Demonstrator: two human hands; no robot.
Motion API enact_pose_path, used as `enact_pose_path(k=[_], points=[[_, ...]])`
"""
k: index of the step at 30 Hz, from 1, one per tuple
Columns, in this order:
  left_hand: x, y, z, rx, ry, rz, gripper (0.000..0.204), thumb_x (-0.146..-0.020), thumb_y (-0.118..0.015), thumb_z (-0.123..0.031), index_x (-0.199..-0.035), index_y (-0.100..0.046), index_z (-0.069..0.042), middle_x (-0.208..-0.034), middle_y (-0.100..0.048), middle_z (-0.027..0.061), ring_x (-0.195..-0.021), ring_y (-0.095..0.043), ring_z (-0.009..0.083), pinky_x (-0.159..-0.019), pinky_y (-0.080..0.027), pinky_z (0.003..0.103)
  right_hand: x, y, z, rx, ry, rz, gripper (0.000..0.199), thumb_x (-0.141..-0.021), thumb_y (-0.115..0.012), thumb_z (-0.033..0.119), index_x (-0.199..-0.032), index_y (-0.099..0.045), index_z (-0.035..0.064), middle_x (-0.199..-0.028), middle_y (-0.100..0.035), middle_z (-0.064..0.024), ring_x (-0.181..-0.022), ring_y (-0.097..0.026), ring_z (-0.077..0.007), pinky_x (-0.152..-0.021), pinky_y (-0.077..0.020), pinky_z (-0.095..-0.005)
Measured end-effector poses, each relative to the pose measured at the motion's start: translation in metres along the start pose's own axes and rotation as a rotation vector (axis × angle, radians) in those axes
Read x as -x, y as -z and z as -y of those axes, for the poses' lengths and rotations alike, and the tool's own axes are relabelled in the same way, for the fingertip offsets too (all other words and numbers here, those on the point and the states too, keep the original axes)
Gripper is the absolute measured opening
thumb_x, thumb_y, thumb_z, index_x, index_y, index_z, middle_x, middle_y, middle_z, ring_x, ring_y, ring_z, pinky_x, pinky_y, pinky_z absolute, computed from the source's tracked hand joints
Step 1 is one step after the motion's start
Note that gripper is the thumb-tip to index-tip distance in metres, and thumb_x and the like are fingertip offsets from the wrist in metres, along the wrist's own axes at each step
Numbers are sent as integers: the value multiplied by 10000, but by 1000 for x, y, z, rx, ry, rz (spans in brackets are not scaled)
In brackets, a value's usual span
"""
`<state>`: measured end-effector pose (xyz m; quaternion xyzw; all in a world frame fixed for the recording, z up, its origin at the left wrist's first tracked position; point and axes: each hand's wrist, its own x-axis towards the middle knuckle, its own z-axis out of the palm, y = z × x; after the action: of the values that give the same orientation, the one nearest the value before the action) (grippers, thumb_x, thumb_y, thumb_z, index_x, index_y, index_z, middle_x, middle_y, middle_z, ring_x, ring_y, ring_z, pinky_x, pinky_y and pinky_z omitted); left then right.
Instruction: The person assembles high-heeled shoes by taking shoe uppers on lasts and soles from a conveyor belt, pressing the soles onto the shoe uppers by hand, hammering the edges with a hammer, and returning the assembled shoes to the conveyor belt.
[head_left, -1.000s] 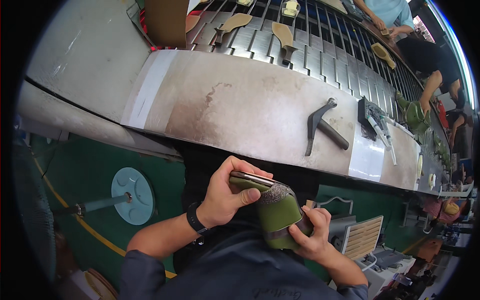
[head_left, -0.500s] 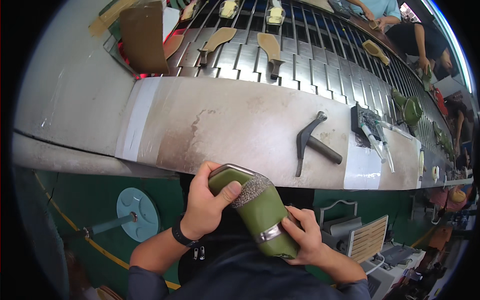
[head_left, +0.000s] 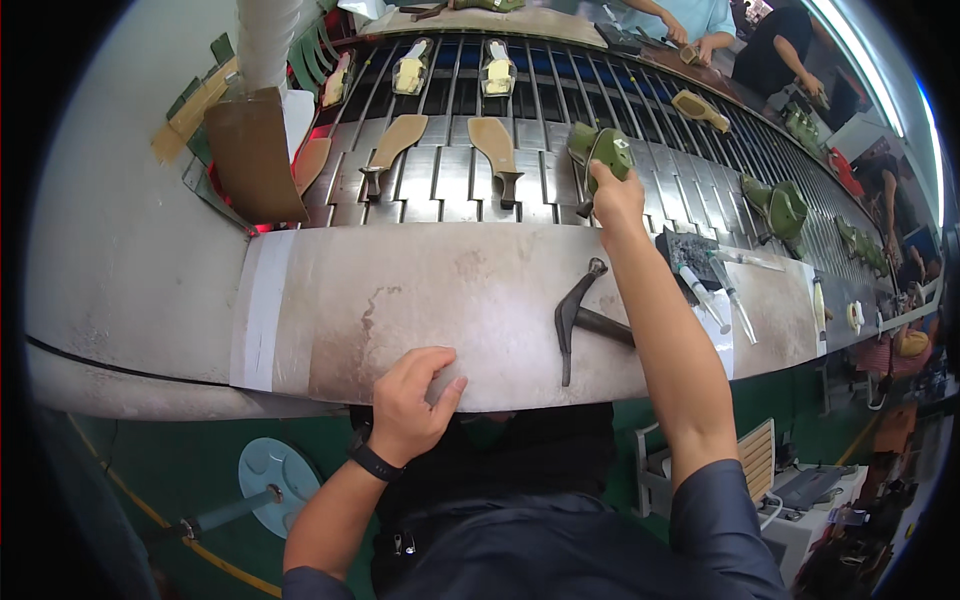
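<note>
My right arm stretches out over the slatted metal conveyor, and my right hand [head_left: 618,195] grips a green shoe upper [head_left: 612,148] with a dark heel-like part low at its left. The far fingers of that hand are hidden behind the upper. Near the front edge of the pale worktable [head_left: 480,330], my left hand [head_left: 415,395] holds nothing, its fingers loosely bent and the thumb apart. Between the two arms lies a shoemaker's hammer [head_left: 585,315], its dark handle partly behind my right forearm. Two tan soles with heels, a left one [head_left: 397,150] and a right one [head_left: 493,150], lie on the conveyor.
A dark block [head_left: 685,248] with several syringe-like tools [head_left: 733,295] sits right of my forearm. Another green shoe [head_left: 780,210] is farther along the conveyor. A brown cardboard piece [head_left: 255,160] stands at left. Co-workers are across the line; a blue round stool [head_left: 275,480] stands below.
My right hand has moved from near my body out to the conveyor with the green upper. My left hand has let go of it. The view has shifted, showing more of the conveyor.
</note>
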<state>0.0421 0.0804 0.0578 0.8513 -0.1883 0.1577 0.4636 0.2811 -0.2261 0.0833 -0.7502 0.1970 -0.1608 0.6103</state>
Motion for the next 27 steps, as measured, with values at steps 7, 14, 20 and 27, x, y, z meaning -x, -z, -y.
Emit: enact_pose_path(k=[7, 14, 20, 27], points=[[1, 2, -1, -93, -71, -60, 311, -791, -823, -55, -1077, -713, -2, -1068, -753, 187, -920, -737, 354, -794, -604, 396, 12, -31, 13, 426, 844, -344, 648, -910, -704, 214, -1470, -520, -55, -1517, -512, -309, -1445, -457, -438, -1240, -319, -499], [-3, 2, 1, -98, -97, -20, 309, -776, -818, -45, -1061, -709, 3, -1058, -750, 195, -932, -732, 369, -795, -601, 408, 29, -89, 24, 1022, 416, 452, 417, -935, -718, 266, -1272, -640, 31, -1216, -719, -202, -1133, -701, -379, -942, -572, -495], [-35, 28, 10, 318, 465, 123, 286, -923, -743, -16, -1201, -681, 15, -1261, -694, 143, -1075, -717, 227, -846, -590, 340, 46, -56, 40, 184, 43, 477, 352, -974, -664, 170, -1294, -620, 31, -914, -770, -139, -783, -777, -249, -671, -613, -364], [-273, -39, 101, 85, 225, 63, 494, -963, -748, -155, -1374, -566, 49, -1325, -646, 172, -1177, -678, 265, -970, -565, 373, 83, -42, 7, -138, 60, 683, 367, -1035, -554, 70, -1380, -650, -6, -987, -781, -163, -802, -775, -212, -713, -609, -323]])
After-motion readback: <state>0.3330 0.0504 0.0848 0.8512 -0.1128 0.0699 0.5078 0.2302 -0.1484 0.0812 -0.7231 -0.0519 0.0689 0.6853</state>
